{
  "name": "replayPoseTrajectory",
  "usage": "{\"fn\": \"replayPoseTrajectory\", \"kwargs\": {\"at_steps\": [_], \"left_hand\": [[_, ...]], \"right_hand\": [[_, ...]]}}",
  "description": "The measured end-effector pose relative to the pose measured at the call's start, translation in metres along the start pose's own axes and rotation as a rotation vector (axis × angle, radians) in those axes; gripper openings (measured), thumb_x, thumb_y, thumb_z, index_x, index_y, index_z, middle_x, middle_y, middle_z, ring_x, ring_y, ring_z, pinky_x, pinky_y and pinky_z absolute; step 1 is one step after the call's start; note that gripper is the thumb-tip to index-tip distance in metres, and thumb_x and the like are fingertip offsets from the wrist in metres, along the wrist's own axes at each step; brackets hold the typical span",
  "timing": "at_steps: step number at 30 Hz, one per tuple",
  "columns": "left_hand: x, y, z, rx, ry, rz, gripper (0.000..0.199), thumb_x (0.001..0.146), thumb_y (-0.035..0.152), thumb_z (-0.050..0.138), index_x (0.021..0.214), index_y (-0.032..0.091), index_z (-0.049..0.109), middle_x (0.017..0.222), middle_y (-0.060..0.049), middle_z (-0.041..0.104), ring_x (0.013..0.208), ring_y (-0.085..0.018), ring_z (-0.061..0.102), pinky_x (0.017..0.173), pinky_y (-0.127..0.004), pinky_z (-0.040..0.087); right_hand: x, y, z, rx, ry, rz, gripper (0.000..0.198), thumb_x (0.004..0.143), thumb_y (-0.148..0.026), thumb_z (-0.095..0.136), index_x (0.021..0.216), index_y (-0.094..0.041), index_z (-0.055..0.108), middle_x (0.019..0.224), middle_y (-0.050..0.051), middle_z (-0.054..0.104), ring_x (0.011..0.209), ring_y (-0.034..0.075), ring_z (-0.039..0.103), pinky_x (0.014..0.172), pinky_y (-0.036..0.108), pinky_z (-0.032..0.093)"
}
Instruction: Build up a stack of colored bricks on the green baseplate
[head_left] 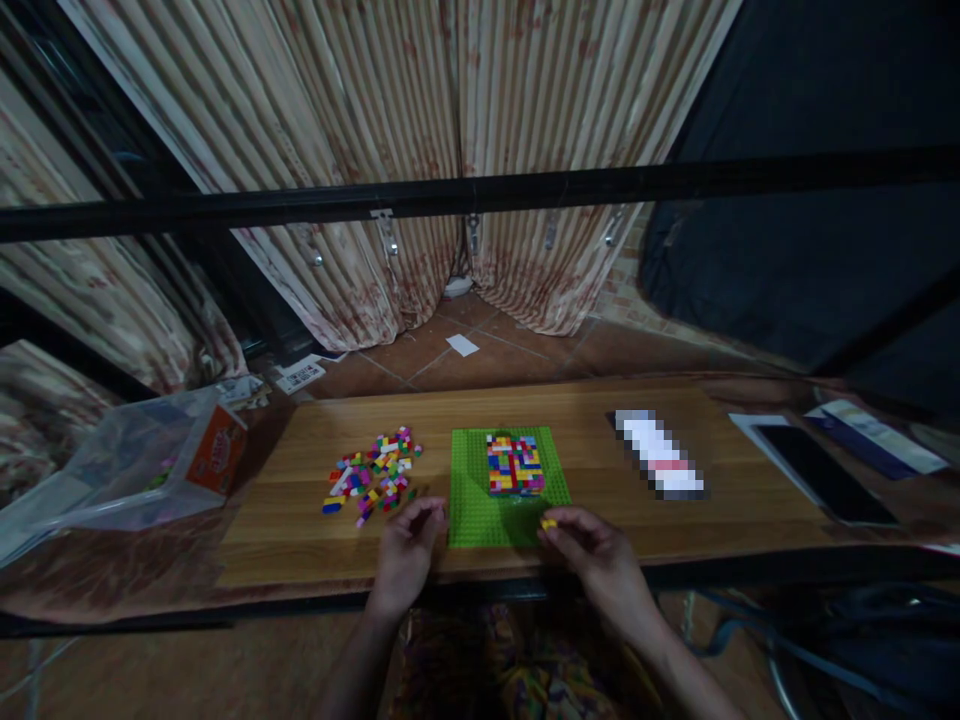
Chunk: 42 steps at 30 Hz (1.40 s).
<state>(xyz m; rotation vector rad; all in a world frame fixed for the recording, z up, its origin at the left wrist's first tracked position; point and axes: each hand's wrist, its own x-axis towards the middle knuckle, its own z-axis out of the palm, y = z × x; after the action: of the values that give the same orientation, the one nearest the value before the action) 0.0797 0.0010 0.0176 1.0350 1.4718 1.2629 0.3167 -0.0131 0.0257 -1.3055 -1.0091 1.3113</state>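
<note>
A green studded baseplate (469, 490) lies on the wooden board, carrying a block of many-coloured toy bricks (515, 465) near its back right part. My right hand (589, 545) is at the plate's front right edge, pinching a small yellow brick (550, 524) between thumb and fingers. Just off the plate's left edge, my left hand (411, 535) has its fingertips pressed together. Whatever it may hold there is too small to make out. Behind and left of that hand spreads a pile of loose bricks (375, 470) in several colours.
The wooden board (285, 540) rests on a table. To the left stands a clear plastic box (157, 460) with an orange label. On the right are a blurred-out flat item (660, 455) and a dark tablet-like slab (821, 472). A dark rail (495, 192) crosses before the curtains.
</note>
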Motion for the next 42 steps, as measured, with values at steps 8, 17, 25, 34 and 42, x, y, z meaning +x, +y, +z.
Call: {"fn": "replayPoseTrajectory", "kwargs": {"at_steps": [8, 17, 25, 34, 42], "left_hand": [[0.011, -0.024, 0.001, 0.372, -0.002, 0.333, 0.018, 0.085, 0.03, 0.055, 0.091, 0.019, 0.068, 0.089, -0.005, 0.067, 0.086, -0.018, 0.064, 0.08, -0.03, 0.05], [0.005, -0.023, 0.002, 0.468, -0.014, 0.409, 0.016, 0.088, 0.026, 0.052, 0.095, 0.02, 0.065, 0.093, -0.004, 0.069, 0.089, -0.018, 0.064, 0.081, -0.029, 0.049], [0.005, -0.023, 0.003, 0.466, -0.004, 0.425, 0.014, 0.089, 0.023, 0.052, 0.095, 0.021, 0.064, 0.091, -0.003, 0.068, 0.085, -0.016, 0.064, 0.077, -0.026, 0.049], [0.006, -0.023, 0.003, 0.469, -0.006, 0.435, 0.014, 0.089, 0.022, 0.051, 0.095, 0.021, 0.064, 0.091, -0.003, 0.068, 0.086, -0.016, 0.064, 0.078, -0.026, 0.048], [0.008, -0.023, 0.003, 0.498, -0.013, 0.449, 0.015, 0.089, 0.022, 0.051, 0.095, 0.021, 0.064, 0.092, -0.004, 0.068, 0.086, -0.016, 0.064, 0.078, -0.026, 0.049]], "right_hand": [[0.037, -0.004, -0.001, -0.232, 0.108, -0.257, 0.025, 0.073, -0.042, 0.07, 0.083, -0.02, 0.072, 0.087, 0.006, 0.068, 0.085, 0.021, 0.063, 0.074, 0.032, 0.049], [0.092, -0.026, 0.028, -0.424, 0.045, -0.398, 0.02, 0.08, -0.037, 0.061, 0.087, -0.021, 0.072, 0.089, 0.005, 0.073, 0.082, 0.021, 0.065, 0.078, 0.035, 0.049], [0.121, -0.022, 0.043, -0.696, -0.01, -0.543, 0.02, 0.083, -0.03, 0.053, 0.086, -0.023, 0.072, 0.088, 0.006, 0.072, 0.092, 0.023, 0.061, 0.086, 0.037, 0.044], [0.126, -0.02, 0.045, -0.71, -0.095, -0.52, 0.015, 0.081, -0.027, 0.056, 0.08, -0.025, 0.071, 0.087, 0.003, 0.072, 0.088, 0.021, 0.062, 0.086, 0.036, 0.044], [0.132, -0.023, 0.049, -0.522, -0.16, -0.261, 0.014, 0.072, -0.03, 0.062, 0.077, -0.021, 0.07, 0.076, 0.002, 0.072, 0.068, 0.017, 0.064, 0.066, 0.029, 0.048]]}}
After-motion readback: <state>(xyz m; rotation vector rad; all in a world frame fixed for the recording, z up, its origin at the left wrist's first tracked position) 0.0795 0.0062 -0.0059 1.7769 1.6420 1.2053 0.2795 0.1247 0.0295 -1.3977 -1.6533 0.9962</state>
